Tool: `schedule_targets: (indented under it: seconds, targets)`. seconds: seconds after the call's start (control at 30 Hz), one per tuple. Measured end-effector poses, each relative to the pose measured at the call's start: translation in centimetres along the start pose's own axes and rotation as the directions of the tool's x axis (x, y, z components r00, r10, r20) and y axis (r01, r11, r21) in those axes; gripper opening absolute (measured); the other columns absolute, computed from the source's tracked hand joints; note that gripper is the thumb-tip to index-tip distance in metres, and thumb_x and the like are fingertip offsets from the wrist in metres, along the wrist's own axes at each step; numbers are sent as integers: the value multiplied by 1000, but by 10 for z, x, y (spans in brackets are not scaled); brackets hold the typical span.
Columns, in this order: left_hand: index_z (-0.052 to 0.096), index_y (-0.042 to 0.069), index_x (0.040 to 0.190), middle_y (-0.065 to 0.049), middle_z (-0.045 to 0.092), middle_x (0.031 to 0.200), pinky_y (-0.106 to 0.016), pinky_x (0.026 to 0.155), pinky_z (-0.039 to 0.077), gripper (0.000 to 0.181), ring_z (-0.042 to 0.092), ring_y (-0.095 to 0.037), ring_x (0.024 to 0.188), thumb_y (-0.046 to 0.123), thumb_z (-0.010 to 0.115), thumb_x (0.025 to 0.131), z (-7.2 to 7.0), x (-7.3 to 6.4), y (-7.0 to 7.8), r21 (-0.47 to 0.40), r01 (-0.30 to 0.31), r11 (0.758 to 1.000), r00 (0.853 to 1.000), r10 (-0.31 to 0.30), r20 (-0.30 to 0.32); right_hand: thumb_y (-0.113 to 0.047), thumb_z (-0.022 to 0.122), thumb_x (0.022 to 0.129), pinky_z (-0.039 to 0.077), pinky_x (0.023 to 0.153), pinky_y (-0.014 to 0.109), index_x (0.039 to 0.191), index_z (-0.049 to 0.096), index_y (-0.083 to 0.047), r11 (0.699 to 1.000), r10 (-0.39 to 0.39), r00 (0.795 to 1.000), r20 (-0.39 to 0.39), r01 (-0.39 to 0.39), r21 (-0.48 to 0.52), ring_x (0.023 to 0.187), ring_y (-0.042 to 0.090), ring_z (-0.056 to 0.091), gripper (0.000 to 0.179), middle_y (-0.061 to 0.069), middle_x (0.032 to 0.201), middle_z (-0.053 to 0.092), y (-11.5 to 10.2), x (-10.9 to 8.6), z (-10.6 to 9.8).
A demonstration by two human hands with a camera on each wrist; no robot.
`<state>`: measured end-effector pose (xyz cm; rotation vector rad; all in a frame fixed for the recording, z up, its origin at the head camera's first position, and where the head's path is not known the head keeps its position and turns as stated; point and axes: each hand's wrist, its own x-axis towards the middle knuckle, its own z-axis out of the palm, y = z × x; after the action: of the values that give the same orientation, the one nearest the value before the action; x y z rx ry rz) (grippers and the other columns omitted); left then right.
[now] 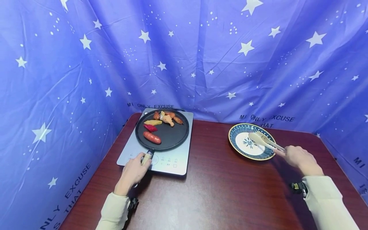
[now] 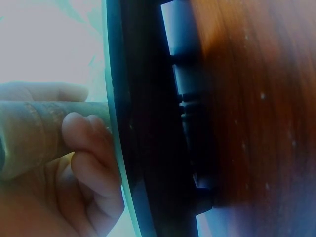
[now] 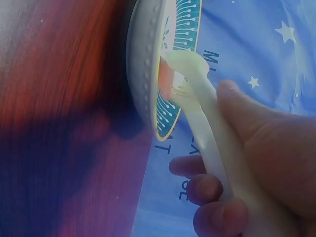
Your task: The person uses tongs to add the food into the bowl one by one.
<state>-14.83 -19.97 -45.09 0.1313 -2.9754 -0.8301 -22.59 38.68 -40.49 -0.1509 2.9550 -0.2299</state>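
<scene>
My left hand (image 1: pixel 135 171) grips the pale handle (image 2: pixel 34 131) of a black frying pan (image 1: pixel 173 137). The pan rests on a silver induction cooker (image 1: pixel 184 159). A sausage (image 1: pixel 152 137), a red piece (image 1: pixel 150 127), a yellow piece (image 1: pixel 153 122), a breaded drumstick (image 1: pixel 167 119) and other browned pieces lie in it. On the right, my right hand (image 1: pixel 300 158) holds cream-coloured tongs (image 1: pixel 268 142), their heads over a blue-and-white patterned plate (image 1: pixel 235 147). In the right wrist view an orange-pink piece (image 3: pixel 166 79) shows beside the tong heads; its kind is unclear.
A dark red-brown wooden table (image 1: pixel 212 179) carries everything, with bare wood between cooker and plate. Blue curtains (image 1: pixel 184 64) with white stars hang along the table's back and sides, close behind the cooker and the plate.
</scene>
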Motion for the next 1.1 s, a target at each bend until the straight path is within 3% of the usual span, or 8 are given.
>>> schedule_targets:
  seconds: [0.17,0.47,0.77,1.1]
  targets:
    - [57,9,117,-5,54,68,-38,57,38,40,52,-24,63,38,56,89,0,0,-1,3,8,1000,1000,-8,6,-64,37,91,39,51,50,68,55,-9,1000,-1,1000,-12,0,-16,61,33,53,63,12,67,52,-1,-2,2]
    - [57,9,117,-5,54,68,-39,57,38,41,52,-24,63,38,55,89,0,1,-1,8,8,1000,1000,-8,10,-54,43,94,39,53,53,74,59,-6,999,-38,997,-60,37,-16,62,37,55,54,16,68,54,-1,-3,12]
    - [56,10,116,-4,52,67,-38,57,38,39,51,-23,62,39,55,89,1,1,-1,-1,8,1000,1000,-8,13,-52,44,95,40,55,54,74,59,-3,998,-64,995,-73,64,-3,61,35,55,55,11,65,53,-9,-8,16]
    - [57,9,117,-5,53,66,-39,57,39,40,51,-23,60,37,56,88,1,1,-1,12,6,1000,1000,-6,-6,-47,48,95,40,54,55,69,58,-9,994,-112,984,-137,112,-9,60,39,57,47,11,63,54,-14,-11,27]
